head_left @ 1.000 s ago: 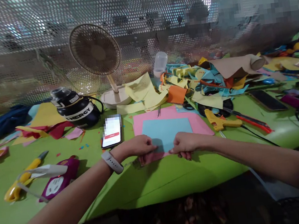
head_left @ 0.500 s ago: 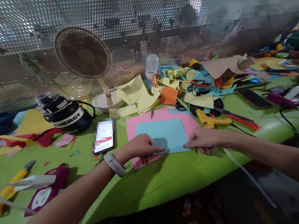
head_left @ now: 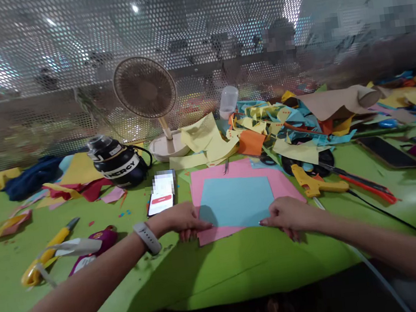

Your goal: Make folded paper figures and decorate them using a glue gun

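Observation:
A light blue sheet [head_left: 237, 200] lies flat on larger pink paper [head_left: 213, 173] over the green table. My left hand [head_left: 185, 219] pinches the near left corner of the blue sheet, index finger extended along its edge and the other fingers curled. Wrapped round that wrist is a pale watch. At the near right corner my right hand [head_left: 288, 214] grips the blue sheet between thumb and finger. Small dark tweezers [head_left: 226, 166] rest at the far edge of the pink paper.
A lit phone [head_left: 162, 193], black bottle [head_left: 121, 166] and desk fan [head_left: 145, 88] stand left. Paper scraps [head_left: 251, 141] are heaped behind. A yellow glue gun [head_left: 318, 182], red cutter [head_left: 369, 187] and dark phone [head_left: 388, 151] lie right; a yellow cutter [head_left: 49, 249] lies left.
The camera view has shifted. My left hand has moved left along the blue sheet's near edge to its corner, so my hands are farther apart. My right hand remains at the near right corner.

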A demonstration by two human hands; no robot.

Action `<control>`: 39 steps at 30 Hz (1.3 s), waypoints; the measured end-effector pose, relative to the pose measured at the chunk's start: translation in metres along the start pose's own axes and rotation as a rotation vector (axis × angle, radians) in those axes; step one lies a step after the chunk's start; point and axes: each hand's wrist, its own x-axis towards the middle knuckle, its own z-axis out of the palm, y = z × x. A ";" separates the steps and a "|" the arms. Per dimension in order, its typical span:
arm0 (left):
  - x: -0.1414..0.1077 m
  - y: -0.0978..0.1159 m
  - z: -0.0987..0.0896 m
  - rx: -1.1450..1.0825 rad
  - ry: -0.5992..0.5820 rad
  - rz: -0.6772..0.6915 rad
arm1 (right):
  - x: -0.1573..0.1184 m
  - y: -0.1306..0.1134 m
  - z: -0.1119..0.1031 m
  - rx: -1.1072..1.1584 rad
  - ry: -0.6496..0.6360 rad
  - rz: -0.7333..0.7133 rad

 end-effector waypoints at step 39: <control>0.017 0.026 0.088 0.804 0.547 0.604 | 0.065 -0.050 -0.063 -0.497 0.613 -0.531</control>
